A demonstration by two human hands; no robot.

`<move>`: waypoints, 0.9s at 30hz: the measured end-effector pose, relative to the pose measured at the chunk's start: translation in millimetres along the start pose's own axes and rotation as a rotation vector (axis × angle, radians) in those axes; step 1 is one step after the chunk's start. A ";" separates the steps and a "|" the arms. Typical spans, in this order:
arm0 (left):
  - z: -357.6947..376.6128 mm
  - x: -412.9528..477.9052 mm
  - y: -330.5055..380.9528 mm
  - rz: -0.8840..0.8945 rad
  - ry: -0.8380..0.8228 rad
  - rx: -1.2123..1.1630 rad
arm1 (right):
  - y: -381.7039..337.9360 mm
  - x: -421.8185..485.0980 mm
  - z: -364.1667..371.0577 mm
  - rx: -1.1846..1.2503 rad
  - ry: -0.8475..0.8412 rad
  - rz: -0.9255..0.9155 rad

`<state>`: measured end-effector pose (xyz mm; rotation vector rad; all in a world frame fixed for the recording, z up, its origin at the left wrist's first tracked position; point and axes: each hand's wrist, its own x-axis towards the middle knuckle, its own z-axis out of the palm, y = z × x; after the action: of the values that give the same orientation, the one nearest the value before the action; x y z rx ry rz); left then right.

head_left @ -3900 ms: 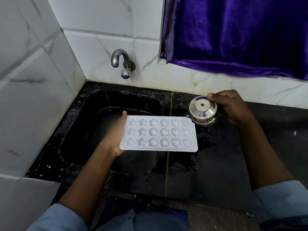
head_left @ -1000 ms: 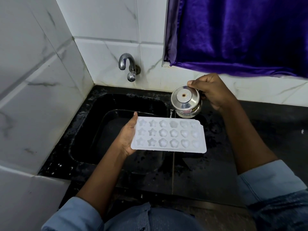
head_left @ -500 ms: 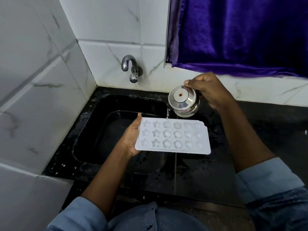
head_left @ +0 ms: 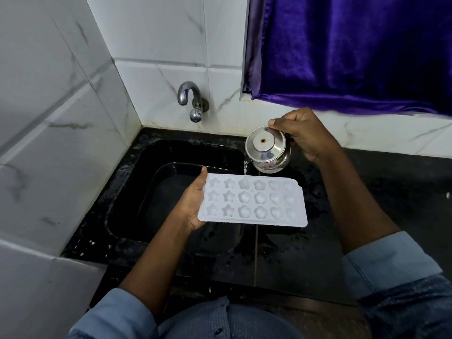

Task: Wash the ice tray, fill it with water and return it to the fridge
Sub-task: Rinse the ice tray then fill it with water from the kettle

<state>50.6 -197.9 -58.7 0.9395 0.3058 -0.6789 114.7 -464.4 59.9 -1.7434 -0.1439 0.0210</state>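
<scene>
A white ice tray point(head_left: 253, 200) with star, flower and heart moulds is held level over the right edge of the black sink point(head_left: 156, 172). My left hand point(head_left: 193, 201) grips its left end, thumb along the rim. My right hand point(head_left: 303, 134) holds a small steel kettle point(head_left: 267, 149) tilted toward me just behind the tray. A thin stream of water point(head_left: 245, 167) falls from its spout into a flower mould in the back row.
A chrome tap point(head_left: 189, 99) sticks out of the tiled back wall above the sink, not running. Wet black countertop point(head_left: 379, 192) extends to the right. A purple curtain point(head_left: 354, 50) hangs above it. White marble tiles wall in the left side.
The kettle left the counter, rose behind the tray and tipped; water now pours into the tray. The tray stays level in my left hand.
</scene>
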 end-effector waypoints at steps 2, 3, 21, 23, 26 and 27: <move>1.6 0.6 -1.5 -0.002 0.001 -0.003 | -1.0 1.2 2.4 -0.007 -0.012 0.002; 1.9 1.3 -2.6 -0.003 0.002 -0.005 | -1.9 1.8 3.9 -0.007 -0.015 0.004; 7.4 3.6 -6.8 -0.004 0.009 -0.008 | -10.1 10.4 19.7 -0.035 -0.038 -0.023; 6.0 5.0 -7.7 -0.008 0.008 -0.009 | -9.9 10.6 20.1 -0.033 -0.037 -0.024; 4.7 6.9 -8.3 -0.008 0.011 -0.017 | -10.4 9.9 21.5 -0.040 -0.037 -0.015; 4.1 7.5 -8.3 -0.008 0.010 -0.019 | -10.7 9.7 22.1 -0.044 -0.038 -0.011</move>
<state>50.6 -207.7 -65.6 0.9243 0.3247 -0.6777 121.3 -439.9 67.2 -1.7862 -0.1831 0.0437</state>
